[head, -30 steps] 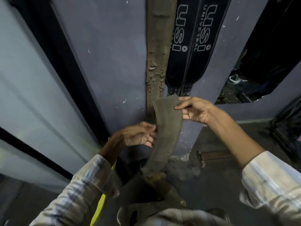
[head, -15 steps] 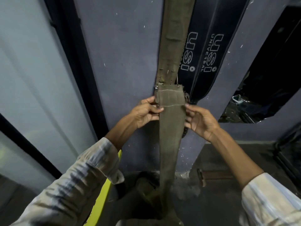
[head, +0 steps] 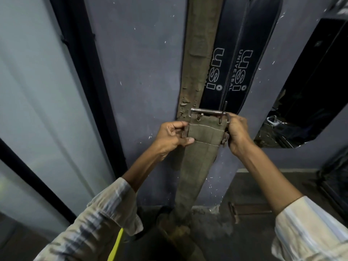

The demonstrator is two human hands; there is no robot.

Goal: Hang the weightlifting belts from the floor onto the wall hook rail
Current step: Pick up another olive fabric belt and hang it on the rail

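Observation:
I hold an olive-brown canvas belt (head: 195,166) upright against the blue wall. Its metal buckle (head: 208,111) is at the top, and its lower end trails to the floor. My left hand (head: 174,136) pinches the belt's left edge just under the buckle. Gripping the right edge and the buckle's side is my right hand (head: 236,131). Behind it a worn brown belt (head: 200,53) hangs on the wall. Two black belts (head: 243,59) with white USI lettering hang to its right. The hook rail is out of view above.
A black vertical frame (head: 84,72) borders pale panels on the left. A mirror (head: 308,87) is on the right wall. Another belt end (head: 248,210) lies on the dark floor at the wall's foot. Something yellow (head: 116,243) shows by my left sleeve.
Both hands have slid up the olive belt and lifted it higher against the wall. The buckle end, not seen a second ago, is now at the top between my hands.

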